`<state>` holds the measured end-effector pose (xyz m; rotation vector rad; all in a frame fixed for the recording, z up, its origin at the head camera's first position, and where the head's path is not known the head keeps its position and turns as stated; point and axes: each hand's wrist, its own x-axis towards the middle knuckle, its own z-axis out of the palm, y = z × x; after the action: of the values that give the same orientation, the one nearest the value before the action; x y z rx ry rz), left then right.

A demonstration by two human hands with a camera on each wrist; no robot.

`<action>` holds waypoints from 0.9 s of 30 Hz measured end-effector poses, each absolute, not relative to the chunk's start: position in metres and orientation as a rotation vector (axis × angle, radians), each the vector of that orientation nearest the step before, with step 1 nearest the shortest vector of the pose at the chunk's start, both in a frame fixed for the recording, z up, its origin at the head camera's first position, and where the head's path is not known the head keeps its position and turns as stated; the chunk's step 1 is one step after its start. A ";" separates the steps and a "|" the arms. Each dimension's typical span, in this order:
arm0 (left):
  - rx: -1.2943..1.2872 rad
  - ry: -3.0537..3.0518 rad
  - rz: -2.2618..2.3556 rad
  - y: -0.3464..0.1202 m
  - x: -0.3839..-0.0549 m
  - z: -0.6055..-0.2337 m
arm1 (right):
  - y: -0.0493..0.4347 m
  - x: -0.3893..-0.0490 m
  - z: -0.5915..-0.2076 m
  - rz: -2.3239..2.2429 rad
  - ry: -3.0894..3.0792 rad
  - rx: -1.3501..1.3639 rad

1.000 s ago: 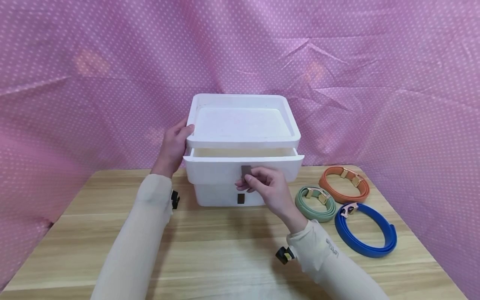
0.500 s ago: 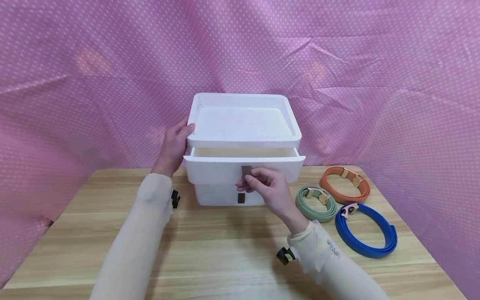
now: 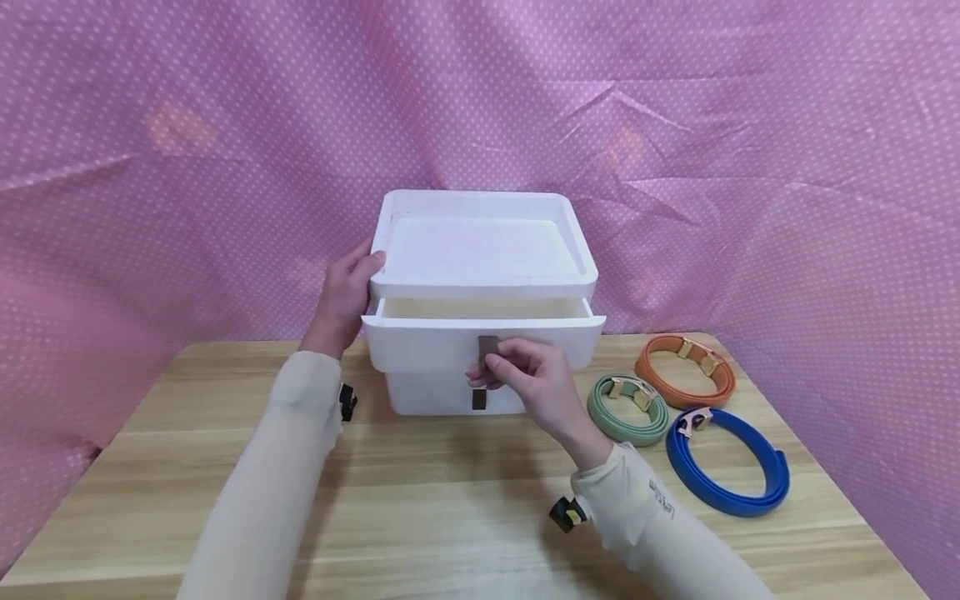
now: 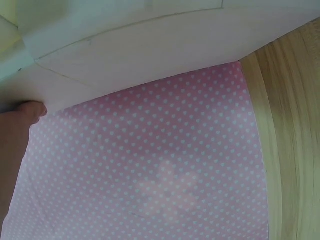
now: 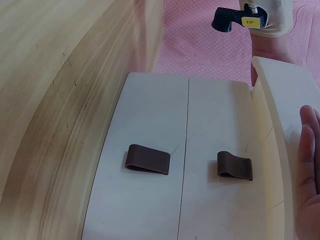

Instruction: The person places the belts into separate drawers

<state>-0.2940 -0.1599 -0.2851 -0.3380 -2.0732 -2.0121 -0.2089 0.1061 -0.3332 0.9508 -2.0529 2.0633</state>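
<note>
Drawer (image 3: 435, 344) seemingly unmoved, facing nearward, longest crosswise

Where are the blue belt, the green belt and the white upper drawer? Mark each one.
Blue belt (image 3: 722, 497), head view, near stretch of the strap.
Green belt (image 3: 628, 434), head view, near stretch of the strap.
White upper drawer (image 3: 423, 350), head view, left part of the front panel.

The cream right sleeve (image 3: 678, 546) has a wrinkled cuff (image 3: 603, 487); near that cuff are small dark lettering (image 3: 662, 498) and a black device (image 3: 562, 512) with a yellow patch (image 3: 574, 517). The left sleeve (image 3: 262, 467), also cream, has a black mount (image 3: 347, 402).
</note>
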 end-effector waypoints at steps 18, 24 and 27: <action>-0.341 -2.048 -2.006 -0.160 -0.296 -0.288 | 0.106 -0.209 -0.335 2.065 -2.063 0.967; -0.341 -2.071 -1.989 -0.162 -0.298 -0.289 | 0.105 -0.210 -0.335 2.082 -2.059 0.966; -0.348 -2.075 -1.978 -0.162 -0.299 -0.288 | 0.105 -0.209 -0.334 2.094 -2.055 0.980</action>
<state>-0.2987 -0.1620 -0.2881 -0.3482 -2.0751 -1.9783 -0.2093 0.1054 -0.3344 0.9801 -2.0547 2.0940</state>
